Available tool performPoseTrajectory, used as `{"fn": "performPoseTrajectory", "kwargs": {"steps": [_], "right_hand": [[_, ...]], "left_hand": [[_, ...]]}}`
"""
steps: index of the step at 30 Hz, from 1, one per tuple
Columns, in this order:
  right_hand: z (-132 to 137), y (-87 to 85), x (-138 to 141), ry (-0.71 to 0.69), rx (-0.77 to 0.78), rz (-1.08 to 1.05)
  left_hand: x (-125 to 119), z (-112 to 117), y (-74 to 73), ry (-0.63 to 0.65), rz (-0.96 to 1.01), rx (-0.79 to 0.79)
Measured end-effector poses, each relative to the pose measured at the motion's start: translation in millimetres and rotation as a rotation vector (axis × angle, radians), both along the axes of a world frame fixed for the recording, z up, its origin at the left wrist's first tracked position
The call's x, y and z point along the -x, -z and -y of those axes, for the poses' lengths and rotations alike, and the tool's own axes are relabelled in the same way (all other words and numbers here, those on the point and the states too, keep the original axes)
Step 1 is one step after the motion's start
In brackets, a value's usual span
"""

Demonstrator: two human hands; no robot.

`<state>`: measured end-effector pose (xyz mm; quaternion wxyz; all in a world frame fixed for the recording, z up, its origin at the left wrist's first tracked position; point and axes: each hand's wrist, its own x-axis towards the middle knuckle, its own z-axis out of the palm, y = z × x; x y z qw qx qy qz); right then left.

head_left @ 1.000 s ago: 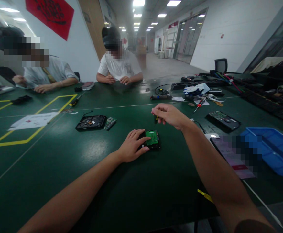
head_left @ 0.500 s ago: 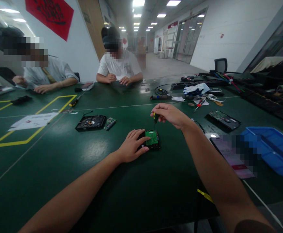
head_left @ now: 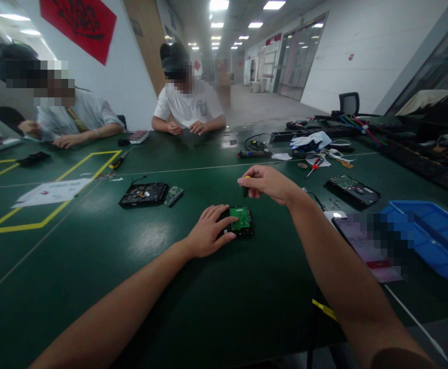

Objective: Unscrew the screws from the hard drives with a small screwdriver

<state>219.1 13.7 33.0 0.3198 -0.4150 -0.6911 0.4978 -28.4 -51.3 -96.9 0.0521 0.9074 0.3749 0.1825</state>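
Observation:
A small black hard drive [head_left: 240, 221] with a green circuit board on top lies on the green table [head_left: 93, 266]. My left hand [head_left: 208, 231] rests against its left side, fingers curled onto its edge and holding it down. Just above the drive, my right hand [head_left: 267, 183] is closed around a small screwdriver [head_left: 244, 190] with a black and yellow handle. The tool stands upright with its tip pointing down at the board's far edge.
An opened hard drive [head_left: 144, 194] and a loose green board [head_left: 174, 195] lie to the left. Another drive [head_left: 352, 188] and a blue bin [head_left: 427, 236] sit on the right. Cables, tools and papers lie at the back right. Two other people sit across the table.
My right hand has shifted slightly left and turned the screwdriver between its fingers. My left hand and the drive have stayed put.

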Motion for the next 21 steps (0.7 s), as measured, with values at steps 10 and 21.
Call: {"fn": "performPoseTrajectory", "kwargs": {"steps": [10,21], "right_hand": [[-2.7,-0.5,-1.1,-0.037,0.082,-0.095],[-8.7,4.8,-1.1,0.141,-0.040,0.024]], "left_hand": [[0.4,-0.2,1.9,-0.003,0.015,0.008],[0.1,0.0,1.2,0.000,0.020,0.009]]}}
